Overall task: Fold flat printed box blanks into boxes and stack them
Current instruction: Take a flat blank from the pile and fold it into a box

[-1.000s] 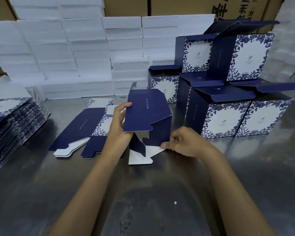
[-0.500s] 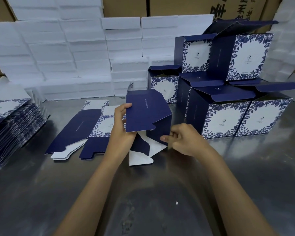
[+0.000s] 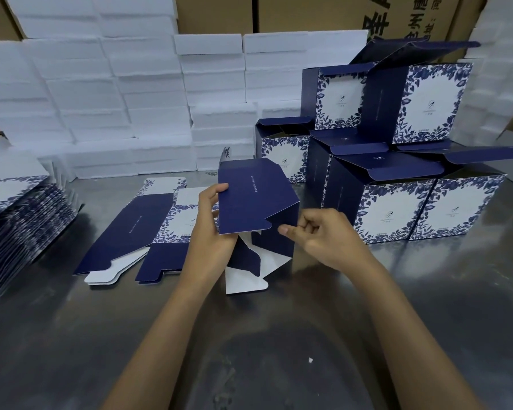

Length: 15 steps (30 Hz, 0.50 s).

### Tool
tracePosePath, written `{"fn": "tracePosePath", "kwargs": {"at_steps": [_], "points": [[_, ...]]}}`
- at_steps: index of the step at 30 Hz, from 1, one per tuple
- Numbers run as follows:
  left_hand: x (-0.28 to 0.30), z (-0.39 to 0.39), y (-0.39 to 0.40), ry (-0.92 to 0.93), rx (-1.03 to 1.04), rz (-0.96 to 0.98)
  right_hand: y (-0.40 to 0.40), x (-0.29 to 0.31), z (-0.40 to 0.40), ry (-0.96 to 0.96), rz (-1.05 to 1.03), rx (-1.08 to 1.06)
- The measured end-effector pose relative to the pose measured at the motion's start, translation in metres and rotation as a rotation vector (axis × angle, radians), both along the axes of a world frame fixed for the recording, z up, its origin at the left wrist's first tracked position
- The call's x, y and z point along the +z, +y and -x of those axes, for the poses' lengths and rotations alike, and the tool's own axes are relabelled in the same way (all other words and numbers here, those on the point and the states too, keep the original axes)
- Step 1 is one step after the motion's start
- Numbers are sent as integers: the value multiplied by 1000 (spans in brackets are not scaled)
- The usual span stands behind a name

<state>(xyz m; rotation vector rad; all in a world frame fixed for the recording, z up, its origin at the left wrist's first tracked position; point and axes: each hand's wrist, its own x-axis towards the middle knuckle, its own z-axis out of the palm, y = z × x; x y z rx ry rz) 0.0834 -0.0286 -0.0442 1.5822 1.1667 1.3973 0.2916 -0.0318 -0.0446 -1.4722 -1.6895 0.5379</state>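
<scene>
A stack of flat blanks [image 3: 18, 232] sits at the far left of the steel bench [image 3: 71, 350]. Next to it, one flat blank [image 3: 137, 232] lies open, navy side and floral panel up. The left hand [image 3: 212, 232] grips the half-folded box [image 3: 255, 208] at mid-bench, thumb on the navy top panel's left edge, fingers [image 3: 215, 214] curled behind. The right hand [image 3: 323, 235] hovers just beside the box's right wall, fingers curled loosely, holding nothing. Finished boxes [image 3: 397, 208] stand stacked at the right.
</scene>
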Motion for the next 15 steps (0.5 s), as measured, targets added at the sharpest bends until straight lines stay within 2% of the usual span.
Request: {"fn": "tracePosePath", "kwargs": {"at_steps": [5, 10, 12, 15], "points": [[1, 4, 1, -50, 50, -3, -2, 2, 9, 48, -91, 39], [1, 5, -1, -52, 56, -54, -6, 3, 13, 46, 24, 70], [0, 4, -2, -53, 42, -64, -7, 8, 12, 125, 55, 41], [1, 2, -2, -58, 29, -61, -9, 18, 15, 398, 2, 48]]}}
